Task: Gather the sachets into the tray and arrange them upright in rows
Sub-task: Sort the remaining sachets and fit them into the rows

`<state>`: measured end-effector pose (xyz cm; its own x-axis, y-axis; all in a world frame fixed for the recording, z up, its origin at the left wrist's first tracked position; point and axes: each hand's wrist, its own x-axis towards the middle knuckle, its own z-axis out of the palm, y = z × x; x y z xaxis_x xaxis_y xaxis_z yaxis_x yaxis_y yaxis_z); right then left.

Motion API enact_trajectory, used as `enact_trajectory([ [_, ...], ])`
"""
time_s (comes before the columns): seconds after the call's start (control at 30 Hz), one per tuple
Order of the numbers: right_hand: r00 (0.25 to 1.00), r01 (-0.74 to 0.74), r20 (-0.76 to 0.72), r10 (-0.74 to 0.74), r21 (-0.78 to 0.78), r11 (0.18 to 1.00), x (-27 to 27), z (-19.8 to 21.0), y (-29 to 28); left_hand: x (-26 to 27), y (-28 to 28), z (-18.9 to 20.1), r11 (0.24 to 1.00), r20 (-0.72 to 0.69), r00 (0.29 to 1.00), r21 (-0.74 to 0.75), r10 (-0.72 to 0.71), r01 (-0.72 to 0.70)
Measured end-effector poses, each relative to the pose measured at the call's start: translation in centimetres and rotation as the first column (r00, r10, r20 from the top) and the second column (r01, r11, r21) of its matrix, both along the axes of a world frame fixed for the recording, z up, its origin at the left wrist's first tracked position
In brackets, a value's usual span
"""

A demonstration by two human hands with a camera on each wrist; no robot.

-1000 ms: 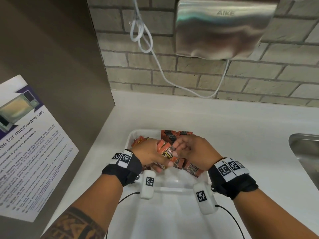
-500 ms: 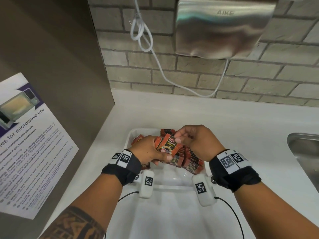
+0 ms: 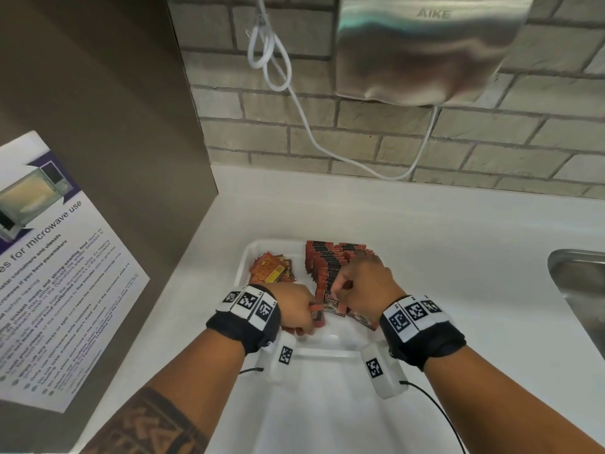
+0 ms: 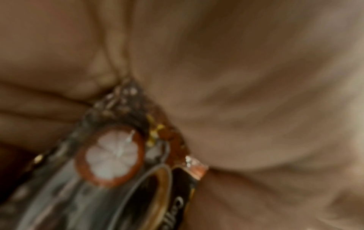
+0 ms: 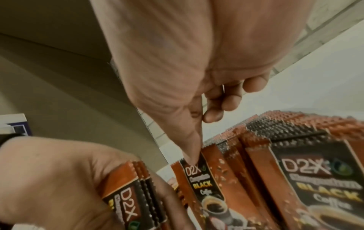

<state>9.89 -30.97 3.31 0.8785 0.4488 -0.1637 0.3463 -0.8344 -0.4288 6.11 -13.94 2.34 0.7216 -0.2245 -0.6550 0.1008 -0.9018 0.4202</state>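
Pinching one sachet (image 5: pixel 199 183) by its top, the right hand (image 3: pixel 363 286) is lowering it to the near end of the standing rows (image 3: pixel 330 260), no longer lifted as before; the left hand (image 3: pixel 294 306) is gripping spare sachets (image 5: pixel 128 196) over the tray (image 3: pixel 252 257), so the row is growing.

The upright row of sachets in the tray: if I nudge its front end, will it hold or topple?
Likely to topple: the upright row is thin flat packets on edge, leaning on each other. They look light and glossy, so probably slippery. The right hand touches the front sachet, perhaps steadying it.
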Motion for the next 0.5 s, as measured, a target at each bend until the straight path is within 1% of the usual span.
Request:
enact_trajectory([
  [0.07, 1.000, 0.012, -0.002, -0.012, -0.043, 0.999, 0.1, -0.5, 0.1, 0.2, -1.0, -0.3, 0.998, -0.002, 0.999, 0.044, -0.042, 0.042],
  [0.13, 1.000, 0.014, -0.021, -0.015, -0.057, 0.998, 0.3, -0.8, 0.2, 0.5, -1.5, -0.9, 0.995, -0.010, 0.999, 0.087, -0.053, 0.053],
  [0.37, 0.999, 0.007, -0.033, -0.008, -0.047, 0.999, 0.6, -1.2, 0.1, 1.3, -2.2, -1.5, 0.994, -0.031, 0.998, 0.099, -0.047, 0.050],
  [0.5, 1.000, 0.009, -0.026, -0.010, -0.011, 1.000, 0.7, -1.5, -0.1, 1.3, -2.3, -1.5, 0.994, -0.032, 0.998, 0.100, -0.045, 0.048],
])
